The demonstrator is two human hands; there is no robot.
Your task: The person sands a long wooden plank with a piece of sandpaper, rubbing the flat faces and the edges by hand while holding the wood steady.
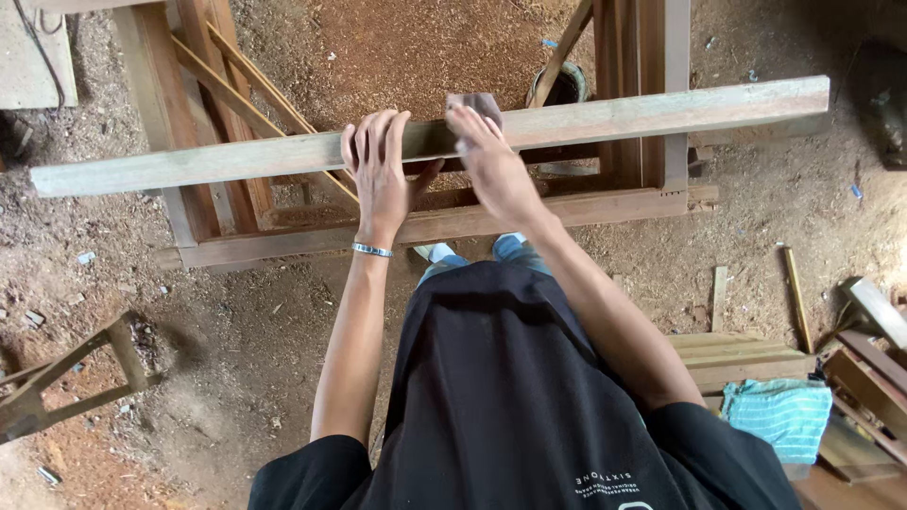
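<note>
A long pale wooden plank (661, 111) lies across a brown wooden frame (444, 225), running from left to right. My left hand (380, 165) wraps over the plank near its middle, fingers on top and thumb underneath. Just to its right, my right hand (491, 156) presses a small brownish sheet of sandpaper (480, 102) flat against the plank's top face. A silver bracelet (371, 250) sits on my left wrist.
Sawdust covers the dirt floor. A round can (565, 85) stands behind the plank. A small wooden stool frame (66, 378) lies at the left. Stacked boards (732, 351), a teal striped cloth (779, 416) and scrap sticks sit at the right.
</note>
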